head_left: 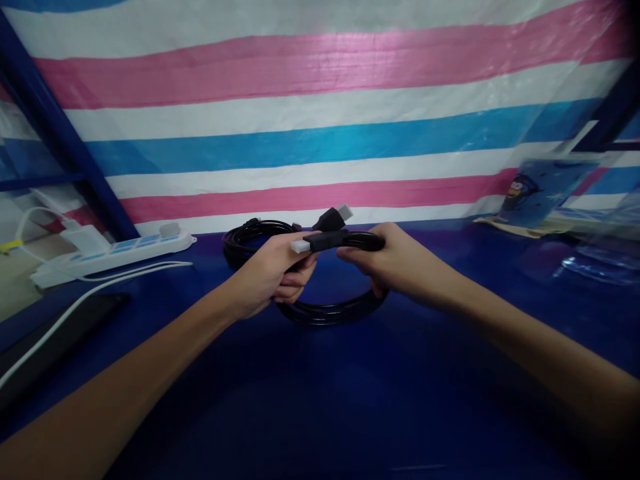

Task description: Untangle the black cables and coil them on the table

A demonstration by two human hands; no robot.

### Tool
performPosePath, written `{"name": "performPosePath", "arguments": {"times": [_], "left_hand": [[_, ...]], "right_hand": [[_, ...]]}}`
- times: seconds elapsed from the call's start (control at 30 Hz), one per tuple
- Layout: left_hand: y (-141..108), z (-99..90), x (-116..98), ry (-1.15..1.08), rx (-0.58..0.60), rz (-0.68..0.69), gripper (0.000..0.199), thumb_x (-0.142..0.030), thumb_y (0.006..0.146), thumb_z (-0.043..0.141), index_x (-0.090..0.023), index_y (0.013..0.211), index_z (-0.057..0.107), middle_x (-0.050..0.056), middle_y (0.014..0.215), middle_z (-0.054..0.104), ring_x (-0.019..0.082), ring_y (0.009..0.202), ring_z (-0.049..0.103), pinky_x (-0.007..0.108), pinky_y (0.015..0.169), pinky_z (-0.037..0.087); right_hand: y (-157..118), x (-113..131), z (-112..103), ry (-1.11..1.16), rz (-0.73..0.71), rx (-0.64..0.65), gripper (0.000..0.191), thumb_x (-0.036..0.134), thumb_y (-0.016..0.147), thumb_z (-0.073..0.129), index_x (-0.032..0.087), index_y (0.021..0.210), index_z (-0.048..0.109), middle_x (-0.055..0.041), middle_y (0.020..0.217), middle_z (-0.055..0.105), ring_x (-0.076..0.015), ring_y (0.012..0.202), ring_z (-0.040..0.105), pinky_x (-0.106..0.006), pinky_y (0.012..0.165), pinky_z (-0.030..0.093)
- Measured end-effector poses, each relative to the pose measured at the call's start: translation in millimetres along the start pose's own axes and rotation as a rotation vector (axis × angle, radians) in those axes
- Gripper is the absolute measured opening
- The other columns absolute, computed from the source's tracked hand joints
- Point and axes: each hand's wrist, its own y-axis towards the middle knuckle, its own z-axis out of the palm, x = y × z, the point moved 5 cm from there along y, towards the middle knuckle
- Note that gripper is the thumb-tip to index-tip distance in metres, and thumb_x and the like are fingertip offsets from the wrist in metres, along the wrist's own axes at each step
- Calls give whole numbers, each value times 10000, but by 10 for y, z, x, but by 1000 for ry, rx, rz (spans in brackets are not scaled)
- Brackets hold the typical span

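Observation:
A coiled black cable (333,314) is held between my two hands above the blue table. My left hand (277,270) has its fingers closed round the left side of the coil. On the right, my right hand (395,257) grips the coil's other side. Two black plugs lie across the top: one plug (325,241) points left with a pale tip, and the other plug (331,219) points up and right with a silver-grey tip. Behind my left hand a second black cable coil (250,233) rests on the table, partly hidden by that hand.
On the left stands a white power strip (145,248) with a white charger (85,239) and a white cable (100,287). A dark flat phone-like object (65,333) lies nearer. At right are a blue pouch (545,190) and a clear plastic item (605,260). A striped sheet (320,147) hangs behind the table (320,400).

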Motion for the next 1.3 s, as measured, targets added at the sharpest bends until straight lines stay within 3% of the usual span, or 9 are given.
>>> {"name": "performPosePath", "arguments": {"times": [0.17, 0.37, 0.5, 0.67, 0.73, 0.97, 1.1, 1.2, 1.3], "left_hand": [[-8, 21, -14, -48, -23, 55, 201, -344, 826, 482, -157, 758, 509, -99, 468, 253, 17, 351, 127, 157, 361, 160], [12, -47, 37, 134, -149, 57, 192, -209, 718, 636, -176, 659, 457, -105, 395, 322, 40, 322, 293, 184, 382, 351], [-11, -29, 11, 367, -127, -4, 259, -329, 767, 619, -167, 609, 493, -71, 346, 387, 71, 279, 362, 192, 317, 321], [-77, 84, -106, 466, -64, 82, 250, -365, 723, 683, -164, 685, 539, -77, 446, 405, 48, 326, 371, 168, 310, 258], [-89, 103, -137, 450, -83, 152, 247, -350, 704, 707, -164, 754, 553, -67, 519, 454, 36, 361, 379, 167, 338, 258], [-91, 72, -115, 388, -316, 290, 325, -446, 734, 663, -176, 887, 568, -79, 519, 396, 41, 399, 320, 192, 407, 269], [-116, 74, -122, 397, -429, 353, 310, -434, 736, 651, -190, 919, 597, -78, 495, 395, 55, 401, 321, 205, 411, 267], [-127, 60, -123, 409, -441, 329, 232, -413, 754, 603, -181, 761, 601, -66, 455, 375, 61, 384, 298, 216, 381, 224], [-121, 44, -116, 402, -376, 286, 288, -398, 763, 551, -170, 586, 547, -50, 414, 350, 62, 367, 287, 221, 366, 205]], "right_hand": [[11, -23, -29, 27, 17, 78, 260, 372, 777, 549, 131, 685, 581, 12, 417, 475, -99, 357, 445, -219, 369, 305], [-38, 156, -206, -22, -397, -131, 178, 280, 732, 625, 154, 856, 603, -29, 776, 635, -126, 674, 561, -219, 566, 379], [-72, 215, -197, -173, -432, -151, 84, 214, 718, 610, 150, 765, 637, 0, 605, 585, -109, 556, 513, -215, 504, 327], [-74, 93, -23, 4, -150, 323, 398, 417, 805, 530, 158, 503, 530, 4, 406, 486, -85, 369, 443, -210, 390, 303], [-85, 51, 7, 66, -101, 414, 433, 449, 824, 495, 158, 503, 518, 1, 413, 492, -86, 369, 456, -206, 381, 314], [-29, 69, -80, 59, -177, -12, 267, 301, 783, 526, 142, 570, 550, 60, 418, 342, -39, 373, 286, -203, 390, 198], [-40, 96, -54, 81, -205, -82, 248, 289, 790, 532, 130, 604, 572, 48, 468, 373, -45, 422, 305, -211, 429, 227], [-62, 128, -48, 201, -325, -88, 160, 274, 769, 590, 147, 864, 613, 17, 650, 540, -76, 544, 451, -205, 500, 334], [-89, 149, -58, 276, -418, -89, 450, 282, 718, 669, 213, 1145, 541, -12, 870, 615, -128, 744, 557, -225, 617, 423]]}}
